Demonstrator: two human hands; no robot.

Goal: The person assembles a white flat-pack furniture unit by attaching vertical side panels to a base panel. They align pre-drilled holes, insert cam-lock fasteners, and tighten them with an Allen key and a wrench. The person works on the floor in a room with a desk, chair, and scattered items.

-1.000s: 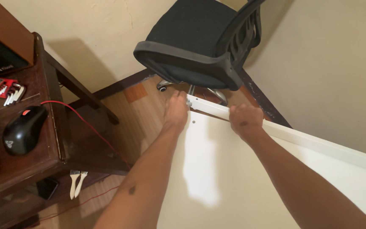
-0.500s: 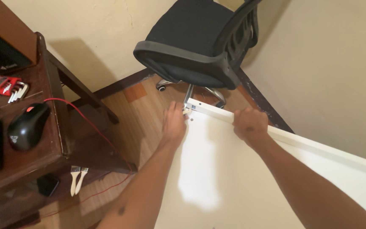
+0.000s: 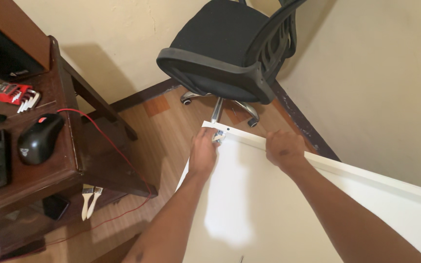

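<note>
White panel (image 3: 269,204) is filling the lower right of the frame, its far corner lying near the black office chair (image 3: 225,48) at top centre. Left hand (image 3: 203,152) is curling its fingers around that corner, and right hand (image 3: 283,150) is gripping the raised top edge just beside it. On the dark wooden desk (image 3: 59,165) at left, a black mouse (image 3: 39,139) is sitting below a small red holder of hex keys (image 3: 16,93).
</note>
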